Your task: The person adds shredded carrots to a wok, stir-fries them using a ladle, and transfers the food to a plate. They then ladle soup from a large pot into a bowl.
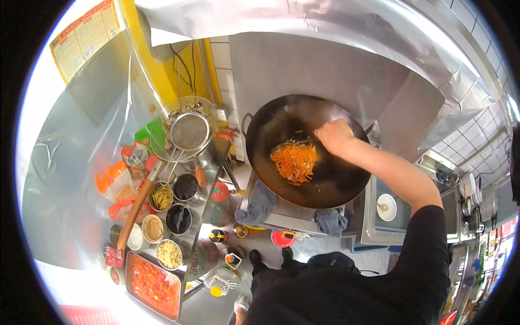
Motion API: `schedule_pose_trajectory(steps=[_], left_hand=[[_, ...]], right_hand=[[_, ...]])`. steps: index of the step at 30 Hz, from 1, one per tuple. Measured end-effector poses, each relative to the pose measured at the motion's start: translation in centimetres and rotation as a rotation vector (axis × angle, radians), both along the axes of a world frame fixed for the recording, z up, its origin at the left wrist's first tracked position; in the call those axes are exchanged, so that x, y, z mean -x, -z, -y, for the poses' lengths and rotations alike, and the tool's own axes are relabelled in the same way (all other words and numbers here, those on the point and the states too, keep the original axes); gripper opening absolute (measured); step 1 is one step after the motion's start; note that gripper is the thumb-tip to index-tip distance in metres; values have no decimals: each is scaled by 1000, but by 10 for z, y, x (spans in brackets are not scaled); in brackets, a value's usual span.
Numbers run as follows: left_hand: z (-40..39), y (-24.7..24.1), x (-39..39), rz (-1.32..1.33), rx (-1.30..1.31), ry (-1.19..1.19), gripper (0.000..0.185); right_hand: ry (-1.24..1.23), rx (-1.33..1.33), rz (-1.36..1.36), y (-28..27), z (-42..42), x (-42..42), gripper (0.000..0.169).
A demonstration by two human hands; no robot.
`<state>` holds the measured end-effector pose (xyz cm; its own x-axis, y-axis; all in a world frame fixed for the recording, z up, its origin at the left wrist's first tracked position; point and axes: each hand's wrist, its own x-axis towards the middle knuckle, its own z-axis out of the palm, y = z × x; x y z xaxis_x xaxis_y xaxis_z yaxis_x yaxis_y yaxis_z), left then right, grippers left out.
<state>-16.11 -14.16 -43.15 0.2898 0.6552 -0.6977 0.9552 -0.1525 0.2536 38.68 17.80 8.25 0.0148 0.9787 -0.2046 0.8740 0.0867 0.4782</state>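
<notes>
Over the right side of a large dark wok [337, 183], my right hand [336, 137] is curled, palm down. Whether a utensil sits in its fist is hidden from above. Left of it, shredded carrot [295, 162] mixed with pale bits lies heaped in the wok. Along the heap's upper edge runs a thin dark edge, too unclear to name. My left hand [241, 304] hangs low at the bottom edge, beside my body, with something whitish and translucent over it. Its fingers cannot be made out. Nearest to it stands a clear oil jug [223, 280] with a yellow cap.
At left, a steel table [201, 203] carries a wire strainer [190, 131] over a bowl, several ingredient containers, and a tray of chopped red-orange food [154, 284]. Blue-grey cloths [260, 205] rest along the stove front. A sink [394, 191] holding a white bowl [386, 207] is at right.
</notes>
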Motion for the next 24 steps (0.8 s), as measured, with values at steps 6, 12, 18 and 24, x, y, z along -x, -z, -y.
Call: schedule_pose_trajectory(steps=[6,12,18,24], left_hand=[[-56,18,16,-75,-68,159,29],[-142,-12,4,193,-3,-213,36],[-184,-88,-38,270,106,-354,39],[-175,-58,-18,52,-28,58,28]], right_hand=[[86,-231,-134,-19,143,6,21],[475,-655,-771,-42,243,9,16],[703,-790,-757,58,241,68,27],[640,-246,-769,55,222,51,33]])
